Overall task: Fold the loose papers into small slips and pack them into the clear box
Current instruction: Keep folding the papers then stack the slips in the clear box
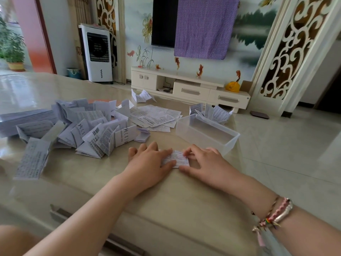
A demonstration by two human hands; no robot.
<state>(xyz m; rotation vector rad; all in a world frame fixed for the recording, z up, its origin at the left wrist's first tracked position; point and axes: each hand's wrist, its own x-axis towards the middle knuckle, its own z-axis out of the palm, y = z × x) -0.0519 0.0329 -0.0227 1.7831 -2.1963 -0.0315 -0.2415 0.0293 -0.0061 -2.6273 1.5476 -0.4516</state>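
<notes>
The fingers (pixel 167 164) of the left hand (pixel 147 161) lie straight and flat, pressing on the left half of the folded slip (pixel 178 159); the right hand (pixel 204 161) has its fingers curled at the slip's right end, thumb along the near edge, apparently pinching the fold. Risk, as judged: the crease is not yet set, so lifting either hand early may let the slip spring open or skew; the glossy bench (pixel 166 200) offers little grip, and uneven pressure may slide the paper. The slip lies flat under and between both sets of fingers. The clear box (pixel 206 133), seemingly empty, stands just beyond the right fingers; the loose papers (pixel 83 130) lie heaped beyond and left of the left fingers.
</notes>
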